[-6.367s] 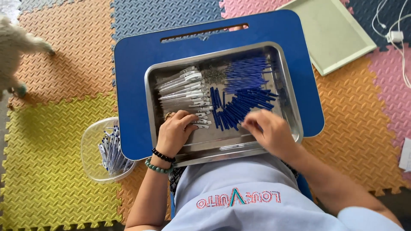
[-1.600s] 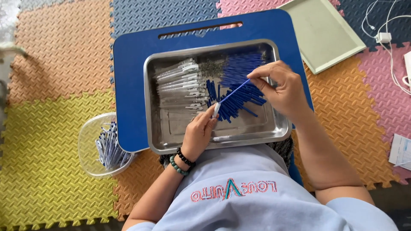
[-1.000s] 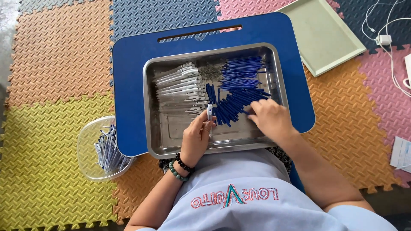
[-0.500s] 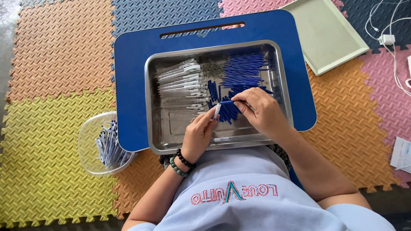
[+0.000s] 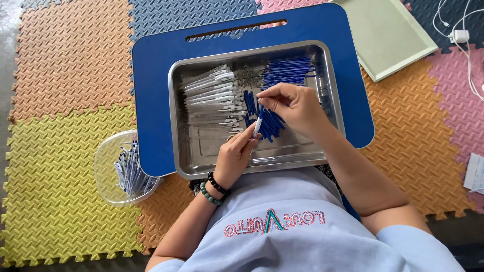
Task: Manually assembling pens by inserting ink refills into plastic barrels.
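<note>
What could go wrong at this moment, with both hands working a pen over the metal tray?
1. The pen is pinched only at its ends between left hand and right hand; it might slip into the blue parts below.
2. The metal tray overhangs the blue lap desk at its near edge; leaning on it could tip it.

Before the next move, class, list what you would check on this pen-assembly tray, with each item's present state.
1. Left hand grips the white pen barrel: ok.
2. Right hand fingers pinch the barrel's upper end: ok.
3. Blue pen parts within reach in the steel tray: ok.
4. White barrels stacked in the tray: ok.
5. Clear bowl of finished pens beside the blue lap desk: ok.
6. Parts fully seated: cannot tell.
</note>
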